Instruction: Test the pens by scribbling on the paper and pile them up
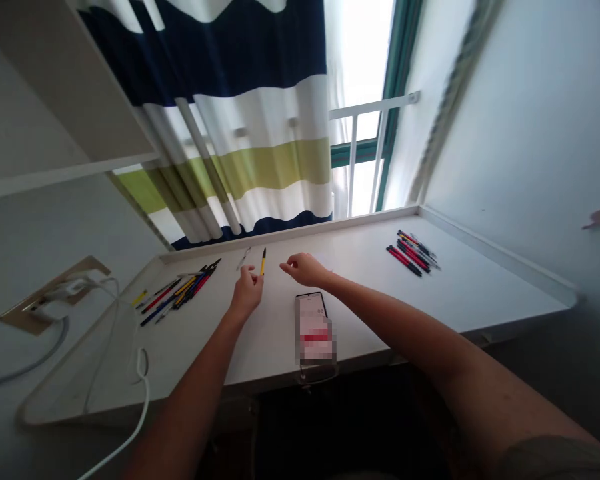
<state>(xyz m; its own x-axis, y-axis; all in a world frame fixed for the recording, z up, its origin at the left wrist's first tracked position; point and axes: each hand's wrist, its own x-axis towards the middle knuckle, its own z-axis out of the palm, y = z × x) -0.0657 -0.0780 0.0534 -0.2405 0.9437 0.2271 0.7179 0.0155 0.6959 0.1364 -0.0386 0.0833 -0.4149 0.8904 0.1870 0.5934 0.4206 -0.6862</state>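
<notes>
My left hand (248, 293) is closed around the lower end of a yellow pen (263, 264) with a black tip. The pen points up and away from me, above the white desk. Just past those fingers lies a thin clear pen or pen part (243, 257). To the right of the yellow pen, and apart from it, is my right hand (304, 269). Its fingers are curled in toward the thumb, and whatever may be between them is too small or hidden to make out. Below it lies a phone (311, 305) with its screen lit, partly blurred out.
A spread of mixed pens (185, 290) lies on the desk's left side. Red and black pens (410, 253) are grouped at the right. A white cable (144, 393) hangs over the left front edge, near a wall socket (55, 297). A raised rim (370, 217) borders the back.
</notes>
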